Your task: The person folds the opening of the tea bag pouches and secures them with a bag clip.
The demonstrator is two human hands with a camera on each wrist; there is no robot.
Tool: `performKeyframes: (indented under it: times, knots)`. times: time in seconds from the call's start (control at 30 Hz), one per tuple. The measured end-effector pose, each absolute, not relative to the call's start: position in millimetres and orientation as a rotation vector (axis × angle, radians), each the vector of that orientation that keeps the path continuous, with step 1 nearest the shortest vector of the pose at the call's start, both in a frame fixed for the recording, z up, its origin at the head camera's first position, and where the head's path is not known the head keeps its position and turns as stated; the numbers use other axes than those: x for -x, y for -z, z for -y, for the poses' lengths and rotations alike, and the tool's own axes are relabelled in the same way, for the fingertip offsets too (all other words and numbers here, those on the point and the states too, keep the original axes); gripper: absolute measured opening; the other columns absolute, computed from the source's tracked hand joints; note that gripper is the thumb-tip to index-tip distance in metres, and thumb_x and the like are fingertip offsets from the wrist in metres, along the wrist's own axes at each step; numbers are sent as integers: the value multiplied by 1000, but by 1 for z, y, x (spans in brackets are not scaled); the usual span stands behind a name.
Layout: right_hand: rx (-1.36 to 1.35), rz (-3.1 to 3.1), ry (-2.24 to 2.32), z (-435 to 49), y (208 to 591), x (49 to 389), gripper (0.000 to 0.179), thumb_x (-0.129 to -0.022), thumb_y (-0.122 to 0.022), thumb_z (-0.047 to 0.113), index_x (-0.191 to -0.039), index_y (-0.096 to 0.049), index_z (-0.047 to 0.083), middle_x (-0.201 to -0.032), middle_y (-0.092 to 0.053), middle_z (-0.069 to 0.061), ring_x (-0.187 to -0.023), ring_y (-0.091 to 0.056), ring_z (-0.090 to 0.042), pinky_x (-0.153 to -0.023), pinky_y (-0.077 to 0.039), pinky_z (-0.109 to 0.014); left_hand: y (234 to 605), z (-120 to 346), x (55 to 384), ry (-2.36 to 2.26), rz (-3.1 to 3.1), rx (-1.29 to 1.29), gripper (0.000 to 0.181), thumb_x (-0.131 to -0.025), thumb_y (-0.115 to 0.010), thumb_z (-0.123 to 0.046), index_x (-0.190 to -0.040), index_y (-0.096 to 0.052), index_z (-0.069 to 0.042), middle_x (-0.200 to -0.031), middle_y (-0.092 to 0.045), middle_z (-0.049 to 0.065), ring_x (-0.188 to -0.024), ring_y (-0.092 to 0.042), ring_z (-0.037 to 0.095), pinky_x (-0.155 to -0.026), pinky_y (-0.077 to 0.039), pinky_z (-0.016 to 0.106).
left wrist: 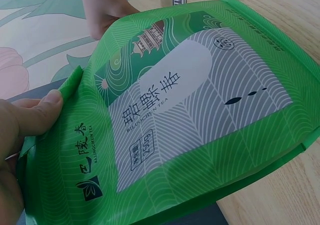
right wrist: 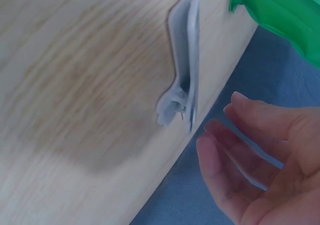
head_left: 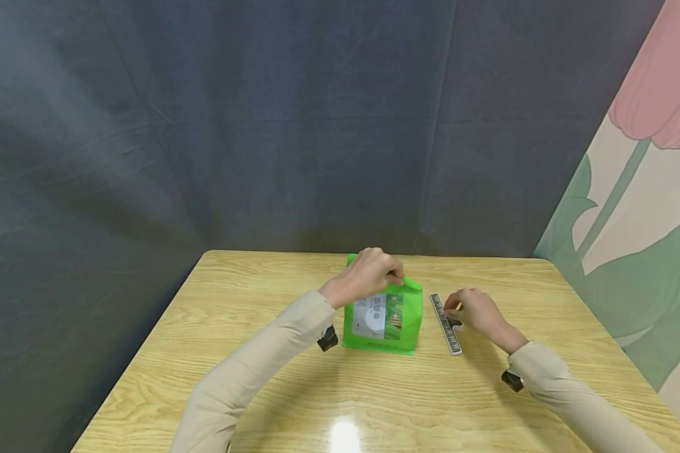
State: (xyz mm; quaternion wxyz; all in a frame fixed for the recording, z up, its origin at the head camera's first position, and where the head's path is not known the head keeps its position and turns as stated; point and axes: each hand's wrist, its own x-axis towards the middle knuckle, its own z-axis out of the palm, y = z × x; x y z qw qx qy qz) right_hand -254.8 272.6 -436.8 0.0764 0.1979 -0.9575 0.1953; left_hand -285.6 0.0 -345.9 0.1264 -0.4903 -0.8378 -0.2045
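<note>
A green pouch of Biluochun tea [head_left: 410,324] stands on the wooden table, its printed front toward me. My left hand [head_left: 371,272] pinches its top edge, thumb on the front side in the left wrist view. To the pouch's right lies a narrow strip [head_left: 445,327] with a black-and-white ladder pattern and a short dark piece jutting from its right side. My right hand [head_left: 477,314] hovers by that strip, fingers loosely bent. In the right wrist view, its fingertips [right wrist: 207,152] are apart from the pale grey plastic thing [right wrist: 186,50] and hold nothing.
The wooden table [head_left: 249,296] ends at a dark blue curtain [head_left: 317,126] behind it. A wall painted with a pink tulip and green leaves [head_left: 646,251] borders the right side. Light reflects off the table's front.
</note>
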Motion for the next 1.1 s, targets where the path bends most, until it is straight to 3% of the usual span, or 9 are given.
performKeyframes:
  times: [0.37, 0.8, 1.1]
  knots:
    - [-552, 2912, -533, -275, 443, 254, 5, -81, -79, 4, -84, -75, 3, -82, -69, -7, -69, -62, -17, -59, -50, -38, 347, 0, 286, 604, 2439, 1429, 4, -89, -75, -10, -89, -79, -9, -87, -75, 1, -69, -68, 5, -63, -46, 9]
    - [-474, 3001, -441, -278, 451, 258, 23, -82, -80, 11, -96, -72, -6, -89, -68, -13, -81, -65, -31, -70, -52, -50, 347, -1, 286, 604, 2435, 1429, 5, -89, -74, -11, -88, -79, -9, -86, -75, 0, -65, -64, 1, -61, -45, 8]
    - [-404, 3074, -412, -280, 453, 259, 25, -85, -79, 18, -92, -71, -5, -81, -64, -8, -69, -55, -20, -60, -49, -41, 347, 2, 286, 616, 2443, 1426, 4, -89, -74, -10, -87, -78, -10, -86, -75, 0, -68, -66, 4, -63, -47, 10]
